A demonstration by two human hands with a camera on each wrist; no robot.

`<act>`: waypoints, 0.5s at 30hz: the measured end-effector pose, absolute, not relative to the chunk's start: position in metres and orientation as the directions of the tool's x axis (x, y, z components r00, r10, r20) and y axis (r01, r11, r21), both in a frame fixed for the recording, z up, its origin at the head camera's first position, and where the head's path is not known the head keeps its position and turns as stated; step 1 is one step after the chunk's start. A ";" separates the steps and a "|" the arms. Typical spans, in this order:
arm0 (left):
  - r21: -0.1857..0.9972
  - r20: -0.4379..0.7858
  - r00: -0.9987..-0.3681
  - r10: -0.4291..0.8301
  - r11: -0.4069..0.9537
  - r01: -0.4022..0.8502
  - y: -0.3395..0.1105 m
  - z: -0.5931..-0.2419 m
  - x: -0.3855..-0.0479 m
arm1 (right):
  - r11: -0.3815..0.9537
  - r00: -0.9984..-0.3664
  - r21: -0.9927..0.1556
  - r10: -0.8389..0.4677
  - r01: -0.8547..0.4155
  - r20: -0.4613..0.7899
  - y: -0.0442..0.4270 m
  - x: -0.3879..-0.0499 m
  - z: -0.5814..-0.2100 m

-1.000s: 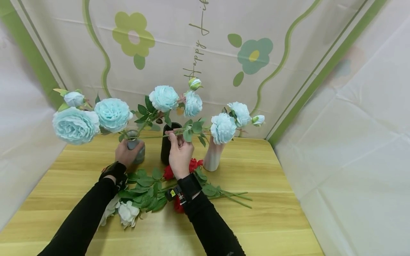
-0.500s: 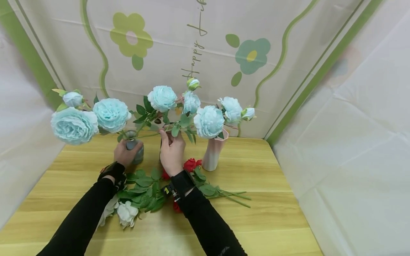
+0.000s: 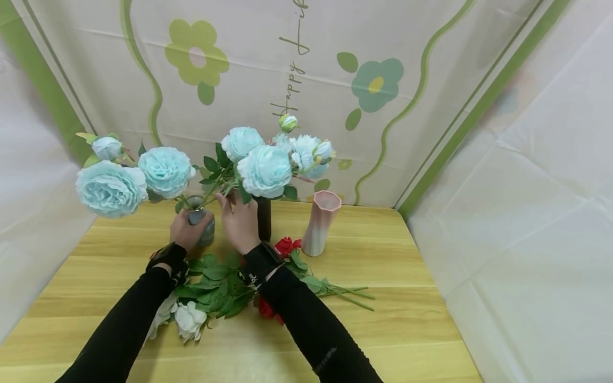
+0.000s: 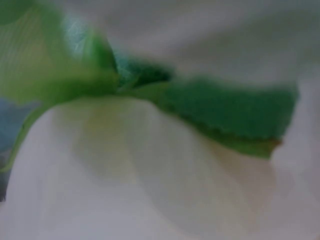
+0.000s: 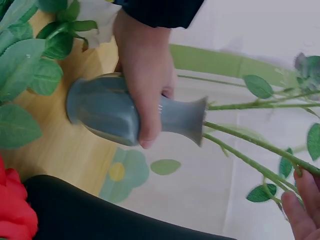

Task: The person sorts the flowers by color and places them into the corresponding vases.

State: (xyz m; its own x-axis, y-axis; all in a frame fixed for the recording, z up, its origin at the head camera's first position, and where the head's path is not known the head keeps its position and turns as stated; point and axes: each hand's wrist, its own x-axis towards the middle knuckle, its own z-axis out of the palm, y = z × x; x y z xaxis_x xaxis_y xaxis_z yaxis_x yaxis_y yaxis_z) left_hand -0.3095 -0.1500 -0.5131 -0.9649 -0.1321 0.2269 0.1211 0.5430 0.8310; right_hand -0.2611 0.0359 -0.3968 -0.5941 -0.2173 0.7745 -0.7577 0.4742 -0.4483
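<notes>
My left hand (image 3: 189,231) grips the neck of a small grey-blue vase (image 3: 208,233), its fingers curled round it in the right wrist view. Several green stems (image 5: 250,140) come out of the vase's mouth. My right hand (image 3: 241,222) pinches a peony stem just right of the vase; its fingertips (image 5: 300,212) show at the right wrist view's edge. Pale blue peonies spread above: two large blooms (image 3: 166,171) lean left, others (image 3: 265,171) cluster over my right hand. White petals and a green leaf (image 4: 230,112) fill the left wrist view, hiding the left hand there.
A dark vase (image 3: 264,221) stands behind my right hand, partly covered. To its right is a pink and white vase (image 3: 320,226). Red roses (image 3: 286,246), white flowers (image 3: 190,321) and leafy stems (image 3: 215,287) lie on the wooden table in front.
My right hand has moved left towards the grey-blue vase. Its peony blooms have swung from above the pink and white vase to the middle. My left hand stays on the vase.
</notes>
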 end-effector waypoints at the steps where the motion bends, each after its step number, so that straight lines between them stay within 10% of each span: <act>1: 0.833 0.227 -0.965 -0.131 0.540 0.122 -0.150 -0.513 -0.310 | 0.558 -0.538 -0.329 -0.265 -0.762 0.800 0.033 -0.271 -0.410; 8: 0.815 0.250 -0.959 -0.135 0.565 0.133 -0.150 -0.515 -0.310 | 0.590 -0.774 -0.537 -0.268 -0.603 0.574 0.014 -0.297 -0.462; 11: 0.801 0.296 -0.945 -0.138 0.575 0.166 -0.150 -0.514 -0.312 | 0.796 -0.714 -0.233 -0.319 -0.559 0.623 0.005 -0.314 -0.488; 15: 0.799 0.289 -0.949 -0.126 0.578 0.167 -0.151 -0.512 -0.314 | 0.632 -0.755 -0.456 -0.349 -0.627 0.556 -0.012 -0.351 -0.520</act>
State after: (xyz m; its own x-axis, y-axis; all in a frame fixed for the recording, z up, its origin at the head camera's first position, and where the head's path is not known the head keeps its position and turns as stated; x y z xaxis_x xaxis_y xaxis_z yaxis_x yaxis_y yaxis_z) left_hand -0.3140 -0.1511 -0.5121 -0.9488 -0.1261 0.2895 0.1670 0.5775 0.7991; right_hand -0.3505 -0.0124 -0.5197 -0.7549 -0.3485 0.5555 -0.6270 0.6320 -0.4556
